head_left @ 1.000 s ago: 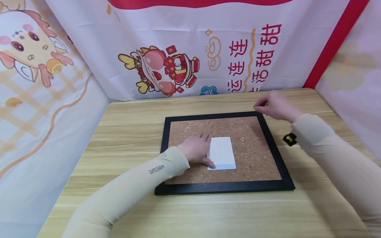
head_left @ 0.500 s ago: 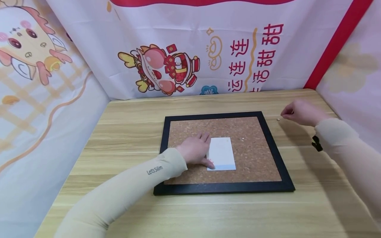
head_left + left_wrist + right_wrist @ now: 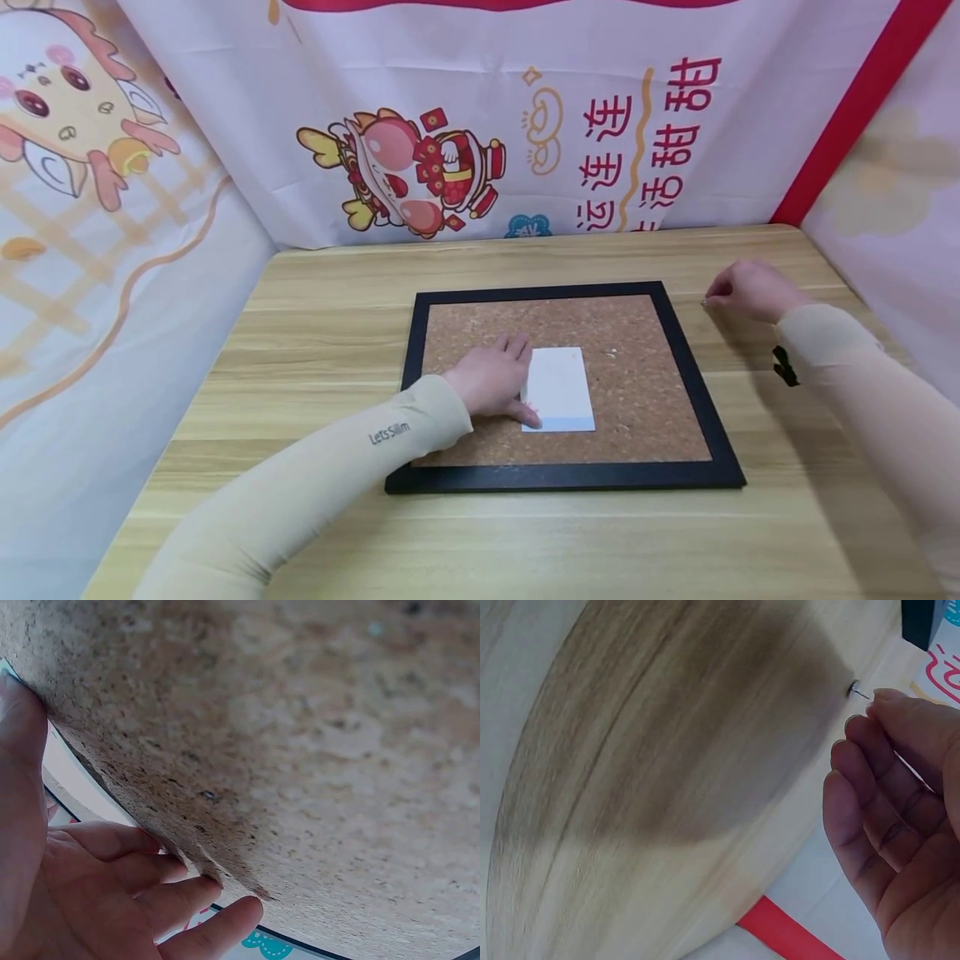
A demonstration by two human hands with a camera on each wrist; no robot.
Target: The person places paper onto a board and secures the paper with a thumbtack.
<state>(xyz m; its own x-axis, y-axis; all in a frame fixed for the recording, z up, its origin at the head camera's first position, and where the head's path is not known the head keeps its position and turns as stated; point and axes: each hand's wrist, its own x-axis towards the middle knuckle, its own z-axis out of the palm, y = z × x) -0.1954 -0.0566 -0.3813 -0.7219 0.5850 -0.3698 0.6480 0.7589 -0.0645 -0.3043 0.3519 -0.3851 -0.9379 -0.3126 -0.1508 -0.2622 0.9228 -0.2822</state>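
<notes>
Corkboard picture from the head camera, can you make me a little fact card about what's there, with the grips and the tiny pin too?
Board: brown cork, black-framed, flat on the wooden table
Paper: white, pale blue strip at the near end, lying on the cork
Left grip: resting over the paper's left side
Right grip: beyond the board's right edge
Pin: by the right grip's tips; touching or not, can't tell
Cloth: behind the table, cartoon and red writing

The left hand hides part of the card; whether the right hand touches the pin is unclear.
</notes>
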